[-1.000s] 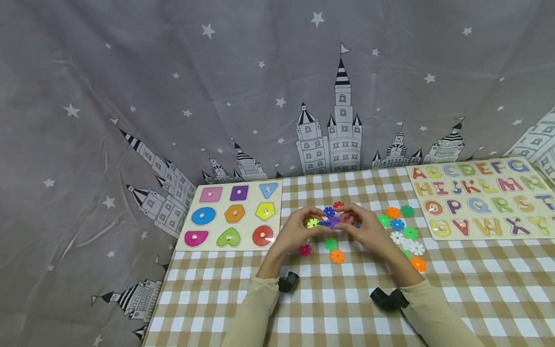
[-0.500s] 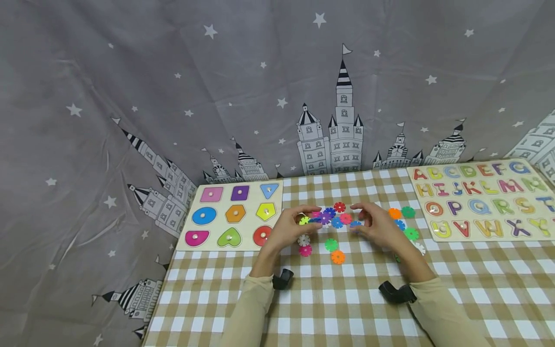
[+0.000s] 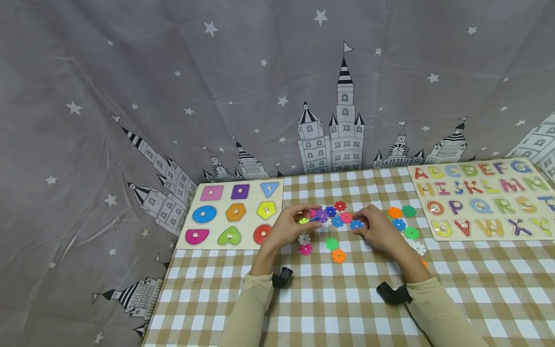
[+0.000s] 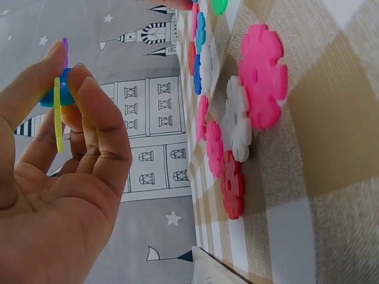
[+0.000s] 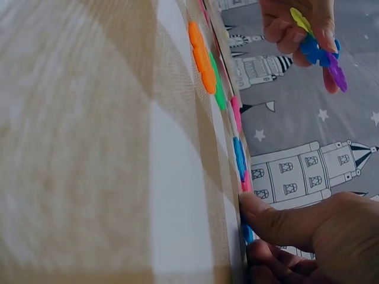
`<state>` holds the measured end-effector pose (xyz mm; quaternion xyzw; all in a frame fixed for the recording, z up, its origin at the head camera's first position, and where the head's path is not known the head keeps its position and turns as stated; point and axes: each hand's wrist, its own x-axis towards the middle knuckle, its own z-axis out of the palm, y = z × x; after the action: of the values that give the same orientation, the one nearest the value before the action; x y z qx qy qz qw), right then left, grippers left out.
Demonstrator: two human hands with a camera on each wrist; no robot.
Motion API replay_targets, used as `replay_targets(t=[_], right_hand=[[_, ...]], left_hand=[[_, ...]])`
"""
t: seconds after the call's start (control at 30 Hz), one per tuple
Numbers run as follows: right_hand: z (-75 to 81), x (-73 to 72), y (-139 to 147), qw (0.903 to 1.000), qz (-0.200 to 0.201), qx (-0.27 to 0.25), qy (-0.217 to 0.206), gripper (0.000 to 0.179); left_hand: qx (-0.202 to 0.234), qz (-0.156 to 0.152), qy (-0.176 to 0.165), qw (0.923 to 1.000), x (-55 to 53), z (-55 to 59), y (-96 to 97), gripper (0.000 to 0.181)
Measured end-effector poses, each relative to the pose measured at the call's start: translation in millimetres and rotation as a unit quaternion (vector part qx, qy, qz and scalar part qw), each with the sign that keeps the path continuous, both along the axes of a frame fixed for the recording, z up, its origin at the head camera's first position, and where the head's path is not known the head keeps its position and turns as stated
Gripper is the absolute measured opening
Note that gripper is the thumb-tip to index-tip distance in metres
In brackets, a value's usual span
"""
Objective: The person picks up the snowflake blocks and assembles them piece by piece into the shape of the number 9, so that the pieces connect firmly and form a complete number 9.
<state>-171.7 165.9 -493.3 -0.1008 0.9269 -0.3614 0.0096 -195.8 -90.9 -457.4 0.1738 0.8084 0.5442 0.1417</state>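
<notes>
If squeezed unevenly in the left hand [image 3: 289, 227], liable to twist or part at the slots: one joined cluster of snowflake discs [image 5: 317, 52], yellow, blue and purple, pinched between thumb and fingers, well above the checked surface [image 3: 321, 299]. If taken by the rim alone, liable to slip or flick away: one light-blue snowflake disc [image 3: 357, 225], low at the surface, pinched narrowly in the right hand [image 3: 378, 230]. Just beside, one pink snowflake disc [image 3: 346, 218], easily nudged aside through crowding.
</notes>
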Motion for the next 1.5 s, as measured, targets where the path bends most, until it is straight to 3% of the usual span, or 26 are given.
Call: replay_targets(t=[0.13, 0.4, 0.5, 0.63, 0.73, 1.13, 1.33, 1.5], right_hand=[[-0.1, 0.4, -2.7, 0.9999, 0.000, 0.010, -0.003, 0.025], [1.8, 0.7, -4.5, 0.9995, 0.028, 0.012, -0.007, 0.028], [5.2, 1.8, -4.9, 0.9976, 0.042, -0.049, -0.023, 0.024], [15.7, 5.8, -8.4, 0.9850, 0.062, -0.156, -0.038, 0.021], [23.2, 8.7, -11.2, 0.9795, 0.071, -0.186, -0.028, 0.020], [24.7, 10.7, -21.4, 0.9780, 0.088, -0.187, 0.028, 0.021], [26.0, 11.3, -22.9, 0.9787, 0.088, -0.182, 0.037, 0.023], [27.3, 12.0, -20.9, 0.9701, 0.100, -0.220, 0.022, 0.022]], left_hand=[[-0.003, -0.003, 0.001, 1.0000, 0.6, -1.2, -0.9, 0.036], [-0.032, -0.003, 0.010, 0.9994, 1.6, -0.7, -2.2, 0.038], [-0.035, -0.005, 0.012, 0.9993, 1.4, -0.4, -1.6, 0.037], [-0.040, -0.012, 0.013, 0.9990, 0.6, -0.8, 1.2, 0.036], [-0.046, -0.017, 0.021, 0.9986, 0.8, -0.2, 4.2, 0.036], [-0.061, -0.031, 0.063, 0.9957, 4.7, 0.1, 12.3, 0.034], [-0.066, -0.040, 0.062, 0.9950, 7.0, 2.6, 12.2, 0.037], [-0.080, -0.034, 0.068, 0.9939, 7.2, 3.6, 12.2, 0.034]])
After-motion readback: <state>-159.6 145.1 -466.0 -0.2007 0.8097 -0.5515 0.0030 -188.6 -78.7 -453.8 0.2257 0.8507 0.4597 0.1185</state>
